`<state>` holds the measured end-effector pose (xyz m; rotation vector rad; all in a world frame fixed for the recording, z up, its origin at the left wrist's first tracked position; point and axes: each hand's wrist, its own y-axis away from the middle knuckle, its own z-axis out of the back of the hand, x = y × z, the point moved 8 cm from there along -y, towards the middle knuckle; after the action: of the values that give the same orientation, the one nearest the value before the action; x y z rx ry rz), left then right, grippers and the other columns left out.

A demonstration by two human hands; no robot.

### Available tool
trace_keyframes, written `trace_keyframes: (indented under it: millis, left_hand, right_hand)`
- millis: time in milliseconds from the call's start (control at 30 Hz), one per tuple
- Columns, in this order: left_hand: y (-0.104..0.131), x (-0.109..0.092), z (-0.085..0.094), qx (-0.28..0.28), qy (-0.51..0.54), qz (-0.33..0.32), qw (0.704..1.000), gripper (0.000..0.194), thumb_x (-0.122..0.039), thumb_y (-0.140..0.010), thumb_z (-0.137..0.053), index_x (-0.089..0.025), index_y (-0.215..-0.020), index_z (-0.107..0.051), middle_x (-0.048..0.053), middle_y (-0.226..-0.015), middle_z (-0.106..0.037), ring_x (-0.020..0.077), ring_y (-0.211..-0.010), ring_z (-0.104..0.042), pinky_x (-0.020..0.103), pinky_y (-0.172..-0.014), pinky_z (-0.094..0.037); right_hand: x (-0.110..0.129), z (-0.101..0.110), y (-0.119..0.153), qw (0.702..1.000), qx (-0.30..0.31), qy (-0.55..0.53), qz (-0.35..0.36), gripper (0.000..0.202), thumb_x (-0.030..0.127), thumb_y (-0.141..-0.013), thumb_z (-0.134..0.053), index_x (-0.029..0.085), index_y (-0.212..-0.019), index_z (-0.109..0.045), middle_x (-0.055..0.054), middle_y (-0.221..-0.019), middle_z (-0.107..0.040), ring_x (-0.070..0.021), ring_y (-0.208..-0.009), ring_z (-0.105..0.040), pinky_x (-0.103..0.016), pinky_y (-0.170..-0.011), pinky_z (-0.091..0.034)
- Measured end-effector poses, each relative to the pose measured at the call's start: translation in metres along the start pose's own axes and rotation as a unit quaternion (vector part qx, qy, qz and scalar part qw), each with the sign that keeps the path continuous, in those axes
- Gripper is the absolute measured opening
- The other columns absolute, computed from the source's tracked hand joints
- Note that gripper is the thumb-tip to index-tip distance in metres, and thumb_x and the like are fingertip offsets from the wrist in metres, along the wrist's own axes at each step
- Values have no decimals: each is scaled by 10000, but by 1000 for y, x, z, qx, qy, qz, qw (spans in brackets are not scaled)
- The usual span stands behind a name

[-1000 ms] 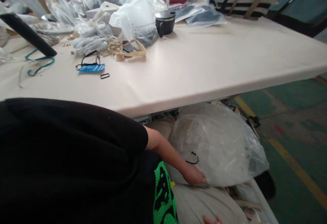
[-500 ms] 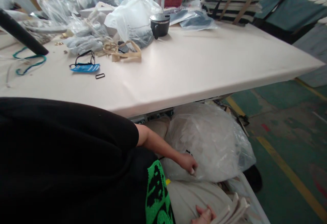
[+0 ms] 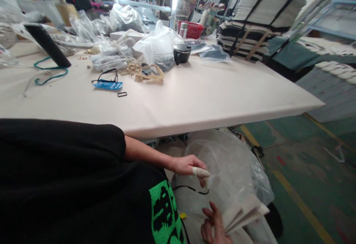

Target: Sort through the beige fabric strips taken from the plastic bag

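We see our right hand (image 3: 215, 224), low at the frame's bottom edge, fingers curled around a small stack of flat, pale beige fabric pieces (image 3: 241, 214), fanned apart at the far ends w/ the long axis running up and to the right, away from us, below the table edge (image 3: 172, 123) and in front of a big clear plastic bag (image 3: 230, 162) on the floor. Our left hand (image 3: 187, 164) hangs just above, loosely closed w/ a taped fingertip pinching the end of a thin black cord (image 3: 191, 189) that droops over the bag. On the tabletop, well apart: glasses (image 3: 107, 75) and a black mug (image 3: 182, 53).
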<state>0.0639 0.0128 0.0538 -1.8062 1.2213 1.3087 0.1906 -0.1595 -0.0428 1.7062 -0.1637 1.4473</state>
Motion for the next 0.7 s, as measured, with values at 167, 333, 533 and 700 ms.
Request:
trace_keyframes:
  millis: [167,333,533,700]
  left_hand:
    - [11,-19,-6,30,8,-29,999,659,-745,-672,-632,-92,-738,-694,68,-729,-668,123,-724,-608,245,-828,-491]
    - [13,-15,-18,59,12,-13,998,594,-664,-582,-759,-91,-718,-682,33,-686,-644,100,-683,-582,214,-752,-491]
    - [8,1,-13,-9,31,12,999,679,-497,-457,-890,-122,-980,-672,-3,-766,-652,78,-701,-588,204,-713,-494]
    - [-1,17,1,-54,48,20,997,891,-495,-427,-907,-209,-1214,-604,27,-1064,-666,73,-734,-627,209,-689,-518]
  right_hand:
    - [24,-46,10,998,18,-47,-39,518,582,-562,-797,201,-890,-672,12,-648,-613,-34,-405,-262,-186,-376,-178]
    - [38,-59,11,994,32,-71,-80,564,616,-514,-825,141,-640,-548,58,-514,-404,-48,-449,-297,-180,-384,-248]
    - [93,-45,16,992,-55,-112,23,494,400,-455,-909,143,-694,-561,62,-582,-451,-46,-514,-375,-133,-408,-328]
    - [114,-28,18,989,-112,-20,98,437,372,-457,-892,148,-721,-626,27,-571,-536,-77,-485,-426,-159,-369,-319]
